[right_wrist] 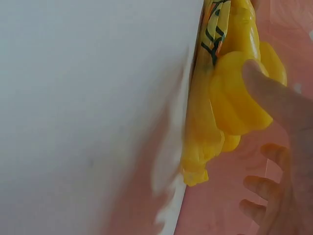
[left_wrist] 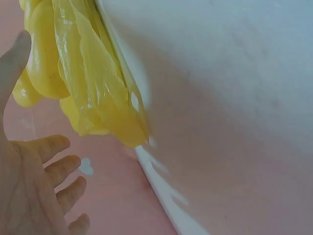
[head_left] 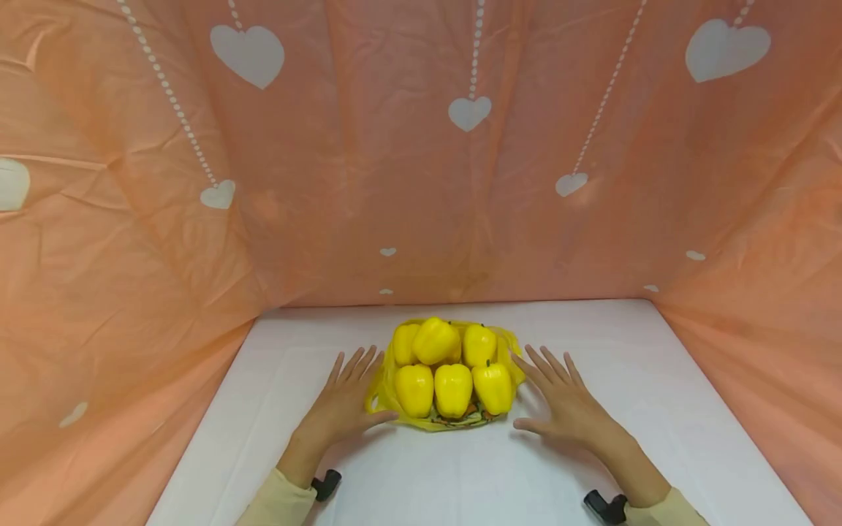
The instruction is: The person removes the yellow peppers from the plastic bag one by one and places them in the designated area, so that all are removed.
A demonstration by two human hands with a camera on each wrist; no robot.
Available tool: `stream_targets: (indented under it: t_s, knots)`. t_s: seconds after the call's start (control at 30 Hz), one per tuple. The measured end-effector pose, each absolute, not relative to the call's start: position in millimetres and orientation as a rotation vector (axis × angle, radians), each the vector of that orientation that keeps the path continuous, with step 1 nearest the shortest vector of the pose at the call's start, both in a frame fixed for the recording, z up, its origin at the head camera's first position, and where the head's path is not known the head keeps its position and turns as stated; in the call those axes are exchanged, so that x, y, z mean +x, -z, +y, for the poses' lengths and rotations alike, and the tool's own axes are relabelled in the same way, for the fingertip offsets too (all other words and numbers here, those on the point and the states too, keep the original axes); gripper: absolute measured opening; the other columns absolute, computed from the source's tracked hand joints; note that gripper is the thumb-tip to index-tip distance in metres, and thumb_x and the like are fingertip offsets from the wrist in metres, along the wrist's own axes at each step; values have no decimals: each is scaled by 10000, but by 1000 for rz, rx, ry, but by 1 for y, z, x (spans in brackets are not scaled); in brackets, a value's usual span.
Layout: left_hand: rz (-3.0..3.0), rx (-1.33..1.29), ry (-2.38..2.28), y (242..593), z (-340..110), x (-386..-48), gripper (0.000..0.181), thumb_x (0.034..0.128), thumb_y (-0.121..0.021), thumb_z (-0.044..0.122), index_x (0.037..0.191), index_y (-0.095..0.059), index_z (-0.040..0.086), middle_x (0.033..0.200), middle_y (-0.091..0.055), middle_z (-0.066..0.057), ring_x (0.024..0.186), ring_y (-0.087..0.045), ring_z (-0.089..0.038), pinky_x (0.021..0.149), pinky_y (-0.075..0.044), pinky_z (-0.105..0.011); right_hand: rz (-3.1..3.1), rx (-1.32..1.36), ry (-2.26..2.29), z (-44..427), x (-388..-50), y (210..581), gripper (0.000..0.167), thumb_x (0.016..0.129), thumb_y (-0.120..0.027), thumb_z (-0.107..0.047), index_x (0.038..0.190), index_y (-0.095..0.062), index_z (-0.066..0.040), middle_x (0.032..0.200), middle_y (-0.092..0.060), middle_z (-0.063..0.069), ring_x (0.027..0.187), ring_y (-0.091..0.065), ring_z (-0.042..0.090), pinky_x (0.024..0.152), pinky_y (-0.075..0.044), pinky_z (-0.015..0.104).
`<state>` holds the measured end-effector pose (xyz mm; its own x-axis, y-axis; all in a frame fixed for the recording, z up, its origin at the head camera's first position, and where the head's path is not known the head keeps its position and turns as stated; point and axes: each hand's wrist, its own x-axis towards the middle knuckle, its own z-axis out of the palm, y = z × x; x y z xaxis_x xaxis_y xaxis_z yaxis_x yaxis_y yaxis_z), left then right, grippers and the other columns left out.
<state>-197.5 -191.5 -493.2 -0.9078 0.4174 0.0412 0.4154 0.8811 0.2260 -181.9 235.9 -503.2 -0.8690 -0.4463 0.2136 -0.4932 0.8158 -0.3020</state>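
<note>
Several yellow bell peppers (head_left: 453,391) lie in two rows on a yellow plastic bag (head_left: 421,424), one of them resting on top at the back. Printed dark and orange marks show on the bag's front part. At the bag's left side my left hand (head_left: 349,398) is spread, fingers straight, its thumb near the bag's edge. On the other side my right hand (head_left: 562,402) is spread the same way, its fingertips close to the bag. Neither hand holds anything. In the left wrist view, a loose fold of the bag (left_wrist: 93,73) hangs beside the peppers.
A white-covered table (head_left: 447,482) carries the bag and peppers. Peach cloth (head_left: 408,183) with pale hearts stands behind and along both sides. A black wrist camera (head_left: 327,484) is worn on the left wrist, another black camera (head_left: 605,507) on the right.
</note>
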Motion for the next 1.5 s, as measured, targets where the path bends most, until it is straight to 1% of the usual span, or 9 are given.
stream_targets:
  t_s: [0.13, 0.23, 0.37, 0.57, 0.83, 1.0, 1.13, 1.23, 1.5]
  knots:
    - [3034, 684, -377, 496, -189, -201, 1131, 904, -729, 703, 1704, -263, 53, 1779, -220, -153, 1648, -173, -382, 1344, -20, -621, -2783, 807, -543, 231, -187, 503, 1092, 801, -897, -579, 1669, -392, -151, 1728, -325, 205, 1568, -286, 513, 1262, -159, 760]
    - [3018, 687, -402, 498, -187, -203, 1140, 903, -739, 696, 1705, -254, 47, 1780, -211, -156, 1649, -166, -382, 1345, -9, -618, -2740, 839, -540, 227, -190, 504, 1100, 788, -918, -561, 1660, -404, -132, 1704, -356, 234, 1547, -321, 525, 1245, -202, 764]
    - [3009, 684, -399, 500, -184, -205, 1147, 904, -734, 703, 1703, -252, 36, 1780, -208, -159, 1649, -169, -380, 1349, -15, -605, -2749, 855, -548, 223, -193, 504, 1107, 797, -931, -516, 1674, -372, -133, 1701, -361, 233, 1554, -324, 506, 1260, -217, 735]
    - [3011, 690, -383, 501, -181, -206, 1152, 906, -734, 700, 1700, -247, 22, 1780, -207, -162, 1648, -171, -379, 1351, -35, -601, -2756, 860, -566, 219, -195, 504, 1124, 792, -957, -451, 1672, -352, -102, 1685, -401, 211, 1550, -353, 487, 1264, -257, 705]
    - [2978, 673, -454, 499, -178, -204, 1154, 898, -774, 658, 1691, -257, -1, 1780, -203, -165, 1650, -168, -372, 1354, -34, -584, -2745, 882, -631, 215, -195, 504, 1073, 780, -982, -362, 1630, -406, -51, 1658, -434, 227, 1526, -394, 481, 1248, -298, 707]
    - [2966, 669, -447, 501, -175, -204, 1160, 896, -775, 662, 1693, -250, 3, 1785, -189, -144, 1654, -164, -349, 1359, -25, -560, -2733, 880, -641, 216, -193, 505, 1010, 787, -981, -325, 1601, -444, -59, 1631, -472, 226, 1487, -455, 468, 1221, -377, 676]
    - [2948, 661, -469, 501, -173, -203, 1169, 888, -788, 653, 1691, -249, -3, 1785, -186, -150, 1655, -158, -352, 1359, -14, -558, -2707, 897, -643, 216, -192, 507, 972, 785, -985, -290, 1574, -470, -52, 1601, -502, 239, 1453, -495, 467, 1186, -430, 668]
    - [2942, 652, -479, 500, -172, -201, 1169, 883, -803, 638, 1689, -254, -8, 1781, -197, -156, 1653, -165, -354, 1360, -17, -557, -2684, 910, -634, 217, -192, 507, 960, 779, -989, -264, 1562, -480, -40, 1580, -523, 241, 1438, -513, 459, 1180, -444, 657]
    - [2911, 654, -516, 498, -170, -201, 1175, 887, -810, 622, 1690, -238, -16, 1771, -223, -175, 1648, -185, -360, 1361, -20, -552, -2713, 893, -644, 214, -192, 506, 929, 805, -974, -250, 1563, -473, -51, 1562, -556, 192, 1420, -544, 422, 1171, -465, 626]
